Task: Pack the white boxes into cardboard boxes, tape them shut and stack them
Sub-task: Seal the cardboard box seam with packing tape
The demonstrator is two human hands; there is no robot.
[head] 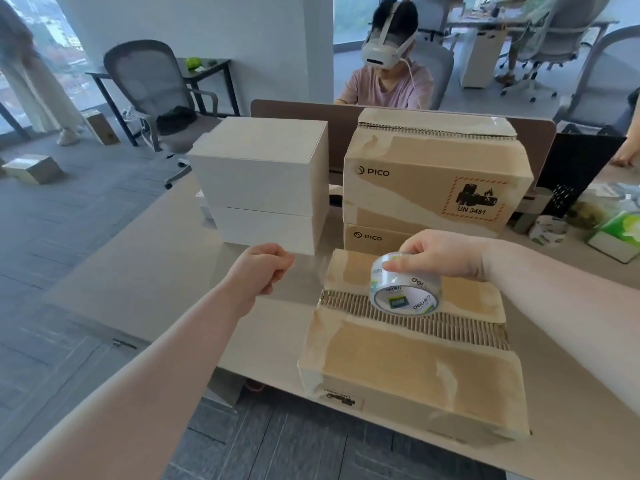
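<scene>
A closed cardboard box (415,368) lies on the table (156,282) in front of me, its top seam torn and ridged. My right hand (446,254) grips a roll of clear tape (401,296) standing on edge on that seam. My left hand (263,268) is curled just left of the box's far corner; a faint clear strip seems to run from the roll to its fingers. Two white boxes (263,168) are stacked behind my left hand. Beside them, one taped PICO cardboard box (433,181) sits on top of another (374,237).
A person wearing a headset (384,46) sits across a low divider. At the right are a second tape roll (549,230), a green tissue pack (620,237) and a black mesh holder (568,195). Office chairs and a small carton (33,168) stand on the floor at the left.
</scene>
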